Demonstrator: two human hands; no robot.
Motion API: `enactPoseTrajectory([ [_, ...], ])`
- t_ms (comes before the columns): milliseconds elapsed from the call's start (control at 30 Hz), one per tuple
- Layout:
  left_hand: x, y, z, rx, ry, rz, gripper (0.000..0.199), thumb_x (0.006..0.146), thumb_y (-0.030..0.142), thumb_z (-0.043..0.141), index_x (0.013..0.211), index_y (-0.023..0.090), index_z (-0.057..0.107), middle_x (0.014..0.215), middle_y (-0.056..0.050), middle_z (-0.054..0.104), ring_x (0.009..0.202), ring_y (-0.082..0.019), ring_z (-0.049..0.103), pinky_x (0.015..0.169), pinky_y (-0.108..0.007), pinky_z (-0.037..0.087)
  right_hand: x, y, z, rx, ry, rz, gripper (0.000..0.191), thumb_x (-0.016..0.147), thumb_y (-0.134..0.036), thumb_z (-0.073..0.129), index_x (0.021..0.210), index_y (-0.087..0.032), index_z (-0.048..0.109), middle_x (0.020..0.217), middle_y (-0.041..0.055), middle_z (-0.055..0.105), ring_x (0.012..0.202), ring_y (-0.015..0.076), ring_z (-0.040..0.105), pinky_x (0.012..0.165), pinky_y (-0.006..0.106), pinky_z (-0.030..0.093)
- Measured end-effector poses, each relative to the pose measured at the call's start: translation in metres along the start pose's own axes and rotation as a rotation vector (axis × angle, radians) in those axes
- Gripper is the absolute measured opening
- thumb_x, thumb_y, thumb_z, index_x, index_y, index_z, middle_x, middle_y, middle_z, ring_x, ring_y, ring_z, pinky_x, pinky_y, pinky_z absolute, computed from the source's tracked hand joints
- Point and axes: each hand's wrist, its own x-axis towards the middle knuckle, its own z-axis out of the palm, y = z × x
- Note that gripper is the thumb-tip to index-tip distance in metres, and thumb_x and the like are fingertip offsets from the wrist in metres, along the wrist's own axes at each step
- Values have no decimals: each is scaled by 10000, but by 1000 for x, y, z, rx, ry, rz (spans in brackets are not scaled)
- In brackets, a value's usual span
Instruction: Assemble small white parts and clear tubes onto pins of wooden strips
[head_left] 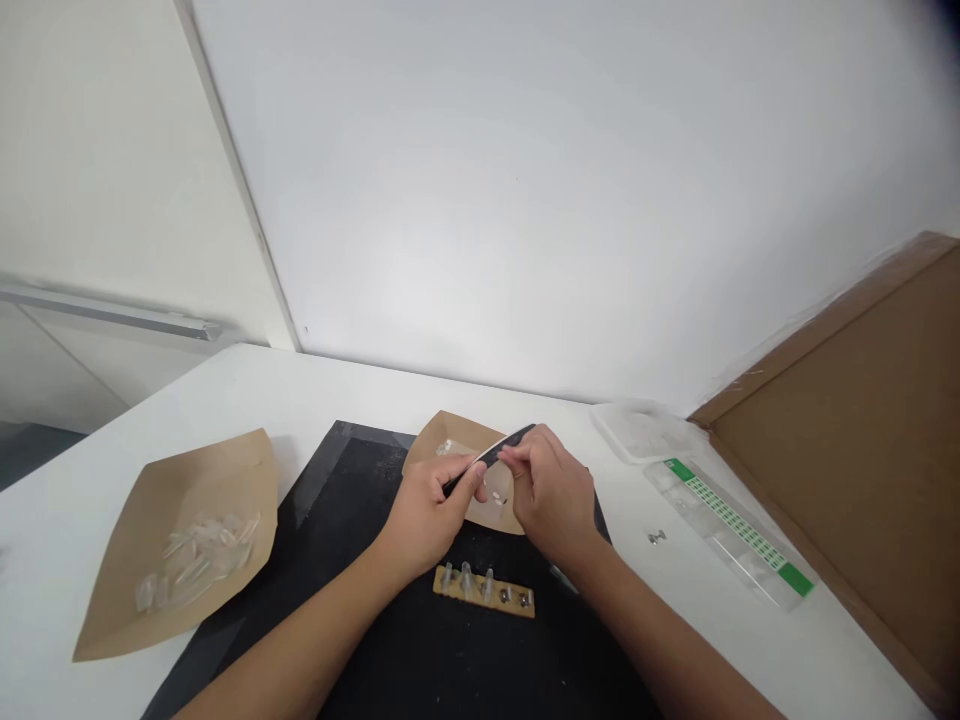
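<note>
A slim black nail file (495, 452) with a pale edge slants up to the right over the small paper tray (437, 432). Thumb and fingers of my left hand (430, 510) are closed around its lower part. My right hand (551, 490) is pinched against the file's upper part; whatever its fingertips hold is too small to make out. Below the hands, a yellowish strip stand (487, 606) lies on the black mat (420, 660). Several clear nail tips (466, 580) stand on its left part, and round metal pieces show at its right end.
On the left, a larger brown paper tray (135, 520) holds many clear nail tips (206, 550). To the right lie small metal pieces (657, 537), a clear compartment box (727, 530) with a green-and-white label, and a clear lid (645, 430). A brown board (847, 400) borders the right side.
</note>
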Motion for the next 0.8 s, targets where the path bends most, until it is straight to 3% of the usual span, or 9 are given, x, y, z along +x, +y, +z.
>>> enactPoseTrajectory([
  [100,-2,2,-1,41,31,3,426,1026,398,512,692,179,658,637,19,586,609,-137,513,621,-254,353,0,-3,2,-18,13,22,292,1093,-293,473,809,-236,516,815,35,600,696,188,563,599,310,371],
  [233,-6,7,-2,86,54,18,424,1025,380,517,669,179,628,637,20,602,607,-136,533,628,-251,362,-1,-7,3,-29,-49,-83,285,1088,-286,471,813,-235,525,789,32,607,684,190,553,617,317,368],
  [367,-8,10,-3,127,87,34,419,1029,368,510,665,184,607,617,21,587,581,-135,519,608,-256,344,-2,-13,2,-32,-4,-22,284,1081,-278,477,804,-232,514,786,32,595,658,183,534,589,320,344],
  [500,-9,12,-3,153,108,54,410,1030,354,505,661,190,577,625,14,594,584,-142,525,612,-262,353,-2,-16,2,-30,-26,-162,281,1060,-238,489,780,-238,507,757,33,588,693,197,546,635,334,370],
  [600,-10,15,-5,172,121,84,390,1038,342,491,683,195,559,634,16,579,597,-143,525,621,-264,359,1,-16,1,-19,29,-59,271,1059,-241,497,789,-240,514,752,25,570,652,189,528,589,332,338],
  [800,-12,21,-9,171,110,119,379,1063,336,448,716,202,522,684,10,565,643,-151,542,645,-273,377,7,-16,-9,237,3,46,223,1064,-284,512,845,-244,532,779,4,560,675,180,553,621,329,396],
])
